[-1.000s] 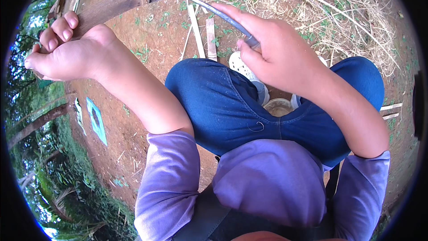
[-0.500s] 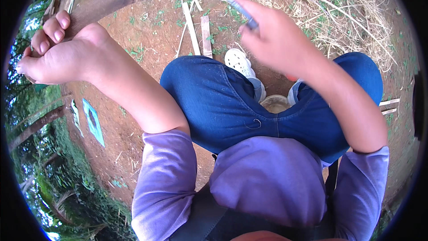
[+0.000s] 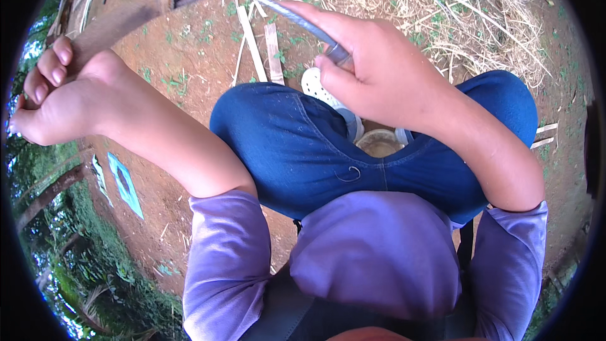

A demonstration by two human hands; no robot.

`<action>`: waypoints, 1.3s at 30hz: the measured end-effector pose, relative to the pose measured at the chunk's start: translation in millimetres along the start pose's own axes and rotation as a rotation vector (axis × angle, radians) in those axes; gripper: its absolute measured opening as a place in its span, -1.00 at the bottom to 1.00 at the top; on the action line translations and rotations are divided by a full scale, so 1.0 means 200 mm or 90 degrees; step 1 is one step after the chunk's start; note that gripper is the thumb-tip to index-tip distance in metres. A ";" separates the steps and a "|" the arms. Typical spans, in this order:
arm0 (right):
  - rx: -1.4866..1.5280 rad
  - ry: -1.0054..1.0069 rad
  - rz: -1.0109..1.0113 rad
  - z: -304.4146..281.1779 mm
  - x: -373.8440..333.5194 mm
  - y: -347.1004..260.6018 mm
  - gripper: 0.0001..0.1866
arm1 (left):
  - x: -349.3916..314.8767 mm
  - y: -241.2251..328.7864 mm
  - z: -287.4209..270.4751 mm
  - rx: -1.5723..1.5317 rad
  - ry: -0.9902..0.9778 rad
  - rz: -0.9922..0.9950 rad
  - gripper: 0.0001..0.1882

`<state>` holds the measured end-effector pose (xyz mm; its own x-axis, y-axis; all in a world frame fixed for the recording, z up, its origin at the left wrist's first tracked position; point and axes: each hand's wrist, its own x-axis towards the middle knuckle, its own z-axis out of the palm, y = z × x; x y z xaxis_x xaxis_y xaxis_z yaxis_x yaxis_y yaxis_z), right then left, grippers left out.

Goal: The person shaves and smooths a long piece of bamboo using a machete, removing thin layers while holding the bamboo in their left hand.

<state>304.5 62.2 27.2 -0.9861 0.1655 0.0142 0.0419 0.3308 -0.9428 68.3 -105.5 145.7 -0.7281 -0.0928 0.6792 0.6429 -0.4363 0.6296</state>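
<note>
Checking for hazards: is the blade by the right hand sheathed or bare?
Bare: the blade shows uncovered metal from its handle in the right hand toward the picture's upper edge.

Reddish-brown bare earth (image 3: 167,192) covers the ground, dotted with small green weeds (image 3: 180,84). At the upper right lies a loose, tangled heap of straw-coloured strands (image 3: 467,19). Near the top centre, 2 flat strips of pale wood (image 3: 251,44) rest side by side on the soil; 2 short pale pieces (image 3: 546,128) lie at the far right. On the left are a bright blue sheet (image 3: 125,183) with a dark central patch, a brown pole (image 3: 50,196) and dense green plants (image 3: 101,252).
</note>
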 end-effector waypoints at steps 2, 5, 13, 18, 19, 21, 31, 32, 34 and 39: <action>-0.021 0.015 -0.068 0.00 -0.01 0.05 -0.35 | 0.01 0.00 0.05 0.012 0.017 0.005 -0.53; -0.079 0.015 -0.032 0.00 0.06 0.16 -0.39 | 0.03 -0.02 0.00 0.035 0.021 0.024 -0.53; -0.005 0.025 0.151 0.00 0.04 0.23 -0.40 | -0.02 0.02 0.08 0.027 0.027 0.026 -0.57; -0.057 0.058 -0.045 0.01 -0.03 0.06 -0.44 | 0.03 0.02 0.07 0.009 0.008 0.013 -0.60; -0.070 0.061 -0.031 0.02 -0.03 0.10 -0.44 | 0.01 0.01 0.06 0.026 -0.005 0.022 -0.62; -0.093 0.084 -0.005 0.02 0.00 0.22 -0.44 | -0.01 0.02 0.10 0.049 -0.046 0.045 -0.66; -0.085 0.027 0.100 -0.05 0.03 0.29 -0.44 | -0.05 0.02 0.15 -0.089 -0.027 0.048 -0.68; -0.089 0.017 0.129 -0.06 0.06 0.32 -0.45 | -0.06 0.02 0.15 -0.064 -0.018 0.050 -0.68; -0.086 0.030 0.142 -0.01 0.05 0.31 -0.47 | -0.05 0.03 0.15 -0.081 -0.038 0.051 -0.68; -0.175 0.002 0.111 -0.06 0.05 0.41 -0.53 | -0.03 -0.01 0.13 -0.099 -0.090 0.048 -0.68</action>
<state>301.0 102.5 -46.6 -0.9596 0.2448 -0.1386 0.2530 0.5354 -0.8058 77.6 -80.8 150.8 -0.6321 -0.0091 0.7748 0.6416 -0.5669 0.5168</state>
